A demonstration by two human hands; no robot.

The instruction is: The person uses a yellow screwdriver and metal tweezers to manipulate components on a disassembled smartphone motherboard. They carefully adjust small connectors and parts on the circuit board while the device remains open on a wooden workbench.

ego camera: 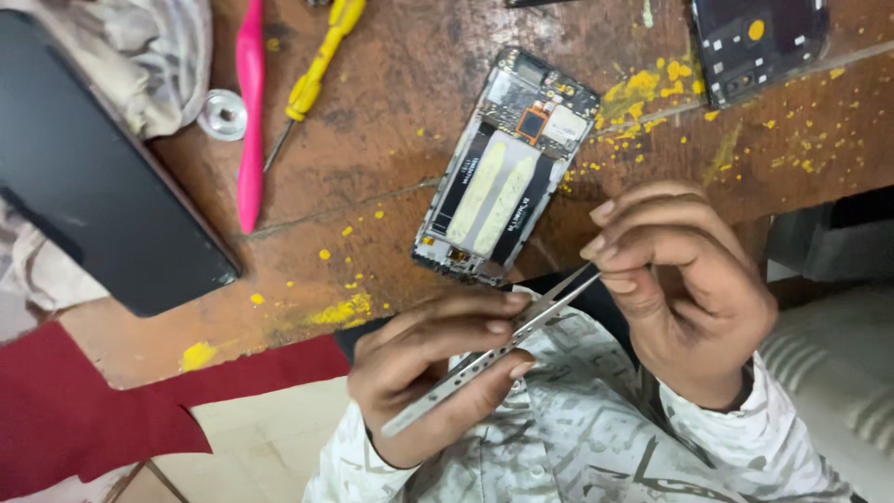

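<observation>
1. The wooden worktop (391, 102) is worn brown and flecked with yellow specks.
2. A dark flat slab (102, 186) lies at its left edge, partly on crumpled cloth (140, 47).
3. An opened phone body (507, 168) lies in the middle, its long axis running from lower left to upper right, insides facing up.
4. The right hand (680, 289) is curled, fingertips pinched at the tip of the tweezers (494, 359).
5. The left hand (438, 373) grips the tweezers' shaft — closed round it, below the worktop's edge, over the person's lap.
6. The tweezers slant from lower left up to the right, points toward the right hand.
7. A pink pry tool (249, 112) and a yellow screwdriver (312, 79) lie side by side — upper left.
</observation>
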